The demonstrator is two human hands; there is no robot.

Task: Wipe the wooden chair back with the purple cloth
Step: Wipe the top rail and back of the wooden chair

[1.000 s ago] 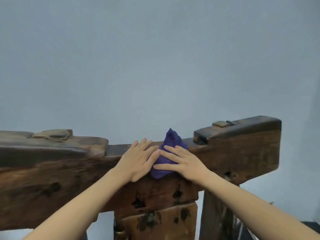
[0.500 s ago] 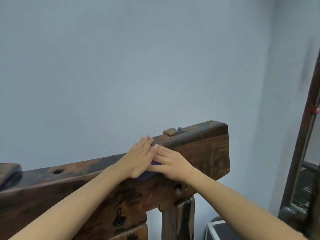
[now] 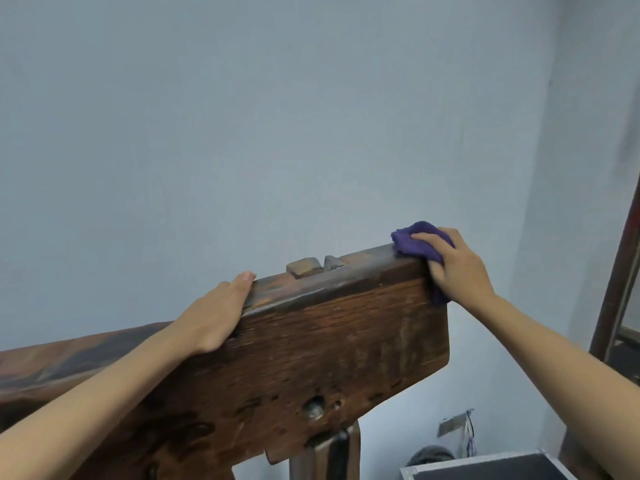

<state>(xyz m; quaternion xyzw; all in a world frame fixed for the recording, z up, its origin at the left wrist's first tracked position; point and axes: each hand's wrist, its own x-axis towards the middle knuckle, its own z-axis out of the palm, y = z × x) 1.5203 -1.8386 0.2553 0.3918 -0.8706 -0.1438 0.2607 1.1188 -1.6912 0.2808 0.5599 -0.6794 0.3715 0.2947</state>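
We see 2 bare hands on the dark, worn wooden chair back [image 3: 311,348], a thick horizontal plank with a flat top edge and a squared-off right end.

Right hand [image 3: 460,271]: fingers curled over the bunched purple cloth [image 3: 414,244], pressing it onto the top right corner of the plank. Part of the cloth hangs down the end face under the palm. So this hand is closed around the cloth, not spread.

Left hand [image 3: 216,313]: laid flat on the top edge well to the left of the cloth, fingers straight and together, holding nothing. We judge it is bracing the chair.

Between the 2 hands, 2 small wooden pegs [image 3: 304,266] stand up from the top edge, nearer the middle of the stretch than either hand.

Key relation: the plank's long axis runs left to right and slopes up toward the right in this view. The cloth sits at the far right extreme of that axis, so the only wood left along it lies to the left of the right hand, toward the left hand. The right hand is the one on the cloth; the left is well apart from it.

Our judgement: the wipe is at its rightmost limit. A return stroke leftward along the top would meet the pegs, where the cloth may snag. The front face below shows pits and a round hole [image 3: 313,408]; whether it has been wiped we cannot tell.

Lower right: a dark case with a pale metal rim [image 3: 485,467], well below the chair back.
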